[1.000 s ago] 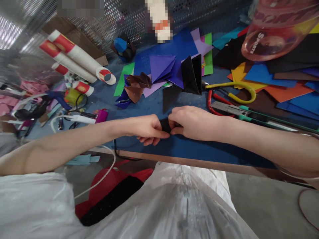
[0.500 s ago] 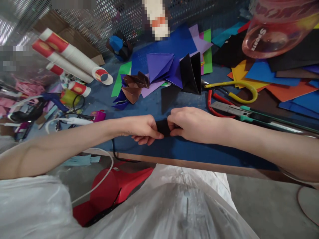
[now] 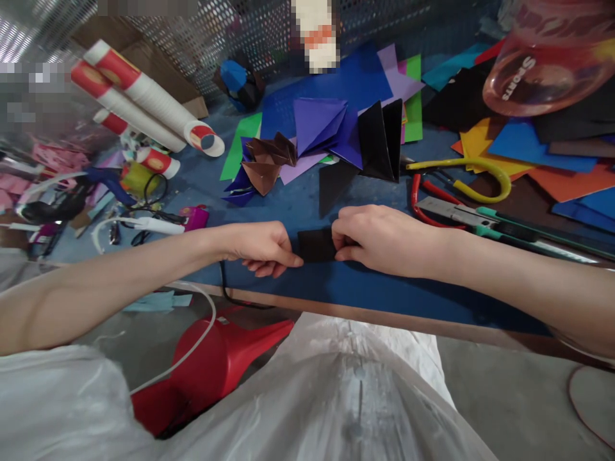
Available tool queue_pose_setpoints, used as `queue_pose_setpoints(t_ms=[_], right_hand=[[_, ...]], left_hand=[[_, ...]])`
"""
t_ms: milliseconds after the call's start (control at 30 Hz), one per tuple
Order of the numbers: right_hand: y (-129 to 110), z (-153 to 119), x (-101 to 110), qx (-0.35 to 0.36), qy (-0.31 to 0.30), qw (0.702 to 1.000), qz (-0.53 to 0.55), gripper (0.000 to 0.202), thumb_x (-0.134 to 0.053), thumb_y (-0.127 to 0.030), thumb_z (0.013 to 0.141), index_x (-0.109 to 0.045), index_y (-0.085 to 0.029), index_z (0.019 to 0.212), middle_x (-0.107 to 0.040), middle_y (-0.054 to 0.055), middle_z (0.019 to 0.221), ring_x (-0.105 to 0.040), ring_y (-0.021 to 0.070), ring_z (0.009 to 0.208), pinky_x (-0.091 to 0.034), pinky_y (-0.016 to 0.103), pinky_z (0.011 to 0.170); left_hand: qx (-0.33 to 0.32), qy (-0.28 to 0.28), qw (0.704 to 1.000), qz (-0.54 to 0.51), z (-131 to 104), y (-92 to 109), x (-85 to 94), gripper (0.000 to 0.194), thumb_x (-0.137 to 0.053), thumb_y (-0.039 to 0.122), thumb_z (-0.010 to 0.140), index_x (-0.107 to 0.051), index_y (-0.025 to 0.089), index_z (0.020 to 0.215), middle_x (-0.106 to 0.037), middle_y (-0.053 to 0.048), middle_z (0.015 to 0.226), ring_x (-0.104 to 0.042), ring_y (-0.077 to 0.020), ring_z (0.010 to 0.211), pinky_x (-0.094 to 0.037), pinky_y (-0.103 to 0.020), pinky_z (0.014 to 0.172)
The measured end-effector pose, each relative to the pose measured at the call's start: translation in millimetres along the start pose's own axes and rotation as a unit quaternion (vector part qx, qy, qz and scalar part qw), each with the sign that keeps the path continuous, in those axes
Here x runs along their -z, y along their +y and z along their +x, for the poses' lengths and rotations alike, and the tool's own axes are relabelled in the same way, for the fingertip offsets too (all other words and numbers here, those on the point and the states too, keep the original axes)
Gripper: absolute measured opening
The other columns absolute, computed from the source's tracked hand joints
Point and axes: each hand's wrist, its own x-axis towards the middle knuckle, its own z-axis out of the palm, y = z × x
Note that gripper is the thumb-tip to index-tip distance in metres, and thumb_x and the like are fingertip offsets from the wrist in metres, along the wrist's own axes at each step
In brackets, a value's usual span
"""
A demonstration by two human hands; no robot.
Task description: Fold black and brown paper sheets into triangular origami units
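A small piece of black paper (image 3: 316, 246) is stretched between my two hands just above the blue table's front part. My left hand (image 3: 270, 248) pinches its left edge between thumb and fingers. On the other side, my right hand (image 3: 368, 237) has its fingers curled round the right end, hiding that part. Behind them stand a folded black paper piece (image 3: 379, 142), a folded purple one (image 3: 320, 125) and a folded brown one (image 3: 267, 161). A flat black triangle of paper (image 3: 335, 182) lies just beyond my right hand.
Yellow-handled scissors (image 3: 485, 176), a red-handled tool (image 3: 416, 198) and a green cutter (image 3: 485, 221) lie right of my right hand. Coloured sheets (image 3: 571, 182) and a clear pink cup (image 3: 538, 77) are back right. Stacked paper cups (image 3: 144, 96) lie back left. The wooden table edge (image 3: 336, 310) runs in front.
My left hand has shifted slightly left, and more of the black paper shows between the hands. The whole table view has moved a little to the right.
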Motion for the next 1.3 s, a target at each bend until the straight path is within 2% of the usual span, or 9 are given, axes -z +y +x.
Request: queue_pose_setpoints(t_ms=[133, 267, 433, 567, 667, 833, 1000, 1167, 1300], right_hand=[[1.4, 0.6, -2.1, 0.004, 0.013, 1.0, 0.003, 0.002, -0.07, -0.018, 0.09, -0.071, -0.02, 0.09, -0.068, 0.003, 0.098, -0.062, 0.018, 0.086, -0.038, 0.03, 0.07], [1.5, 1.0, -3.5, 0.004, 0.02, 1.0, 0.003, 0.003, -0.071, -0.017, 0.089, -0.07, -0.019, 0.087, -0.067, 0.002, 0.095, -0.061, 0.0173, 0.085, -0.038, 0.03, 0.068], [-3.4, -3.7, -5.7, -0.012, 0.053, 0.999, 0.008, 0.005, -0.073, -0.018, 0.088, -0.069, -0.021, 0.088, -0.066, 0.0, 0.092, -0.06, 0.0151, 0.078, -0.036, 0.028, 0.062], [-6.3, -5.6, -11.0, 0.014, 0.151, 0.988, -0.01, 0.016, -0.077, -0.024, 0.087, -0.068, -0.02, 0.1, -0.066, 0.005, 0.105, -0.063, 0.0202, 0.093, -0.045, 0.031, 0.075], [-6.0, -5.5, -16.4, 0.027, 0.184, 0.979, -0.079, 0.037, -0.075, -0.038, 0.089, -0.066, -0.017, 0.118, -0.065, 0.011, 0.117, -0.061, 0.0291, 0.107, -0.048, 0.041, 0.086], [-7.2, -7.5, -22.5, 0.034, 0.154, 0.98, -0.119, 0.055, -0.077, -0.049, 0.085, -0.063, -0.017, 0.127, -0.064, 0.015, 0.127, -0.058, 0.0337, 0.114, -0.047, 0.046, 0.088], [-14.1, -9.3, -22.2, 0.066, 0.189, 0.975, -0.099, 0.036, -0.078, -0.028, 0.087, -0.064, -0.017, 0.119, -0.068, 0.011, 0.123, -0.059, 0.029, 0.113, -0.045, 0.042, 0.088], [-16.0, -8.6, -21.1, 0.124, 0.256, 0.955, -0.083, 0.008, -0.063, -0.016, 0.097, -0.065, -0.018, 0.105, -0.075, 0.005, 0.101, -0.066, 0.0219, 0.104, -0.044, 0.038, 0.091], [-14.8, -7.1, -21.3, 0.155, 0.3, 0.938, -0.082, 0.011, -0.058, -0.012, 0.099, -0.065, -0.02, 0.098, -0.077, 0.002, 0.091, -0.068, 0.018, 0.096, -0.044, 0.035, 0.09]], left_hand=[[0.001, 0.011, 1.0, -0.01, -4.9, -7.7, 1.0, 0.049, -0.074, 0.059, 0.072, -0.064, 0.018, 0.049, -0.054, -0.001, 0.038, -0.041, -0.0082, 0.03, -0.029, -0.018, 0.031], [-0.036, 0.032, 0.999, 0.007, -10.4, -12.9, 8.1, 0.048, -0.073, 0.06, 0.075, -0.064, 0.018, 0.052, -0.058, -0.001, 0.042, -0.045, -0.009, 0.033, -0.034, -0.018, 0.034], [-0.142, 0.188, 0.972, 0.002, -15.6, -11.4, 24.4, 0.041, -0.071, 0.055, 0.08, -0.066, 0.019, 0.063, -0.059, 0.001, 0.047, -0.049, -0.0082, 0.039, -0.038, -0.017, 0.039], [-0.25, 0.25, 0.935, -0.025, -13.5, -4.7, 27.0, 0.033, -0.07, 0.047, 0.083, -0.066, 0.018, 0.069, -0.062, 0.001, 0.053, -0.054, -0.0089, 0.043, -0.041, -0.018, 0.041], [-0.306, 0.254, 0.916, -0.059, -7.8, -0.1, 22.2, 0.028, -0.069, 0.043, 0.083, -0.067, 0.017, 0.075, -0.063, 0.0, 0.057, -0.054, -0.0092, 0.046, -0.043, -0.019, 0.043], [-0.355, 0.276, 0.891, -0.057, 7.2, 0.2, 11.9, 0.022, -0.068, 0.039, 0.083, -0.07, 0.018, 0.088, -0.07, -0.002, 0.075, -0.062, -0.0121, 0.06, -0.046, -0.019, 0.047], [-0.402, 0.274, 0.868, -0.098, 21.5, -8.5, 7.3, 0.023, -0.068, 0.036, 0.082, -0.07, 0.017, 0.095, -0.073, -0.003, 0.083, -0.061, -0.0104, 0.058, -0.052, -0.022, 0.053], [-0.443, 0.212, 0.858, -0.152, 21.7, -14.3, 3.6, 0.028, -0.069, 0.04, 0.084, -0.069, 0.017, 0.1, -0.076, -0.007, 0.094, -0.072, -0.0194, 0.087, -0.058, -0.027, 0.067], [-0.464, 0.172, 0.854, -0.162, 19.3, -14.9, -0.9, 0.034, -0.074, 0.041, 0.082, -0.068, 0.018, 0.106, -0.077, -0.006, 0.104, -0.073, -0.0204, 0.098, -0.059, -0.032, 0.081]])
